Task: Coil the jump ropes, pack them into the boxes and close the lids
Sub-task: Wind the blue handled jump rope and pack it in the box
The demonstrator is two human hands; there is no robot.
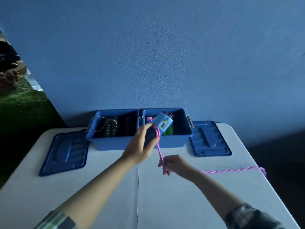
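gripping a jump rope handle (pixel 159 128) with a light blue counter head and a dark grip, the left hand (pixel 140 146) holds it up in front of the right box (pixel 166 128); a few turns of pink rope (pixel 159 150) sit around the grip just below the blue head; from there the rope runs down to the right hand (pixel 173 164), whose fingers are curled around it just above the counter (pixel 115 187); beyond that hand the rope trails to the right across the counter and drops over its right edge; the left box (pixel 113 129) stands touching the right box, both open, at the far side of the counter against a blue wall (pixel 165 55); the left box holds a coiled wire rope with dark striped handles (pixel 109 128), one loop of wire poking over its left rim; the right box shows pink and green handles (pixel 168 129) behind the raised one; one lid (pixel 66 152) lies flat on the counter left of the boxes, the other lid (pixel 209 139) lies flat to their right.
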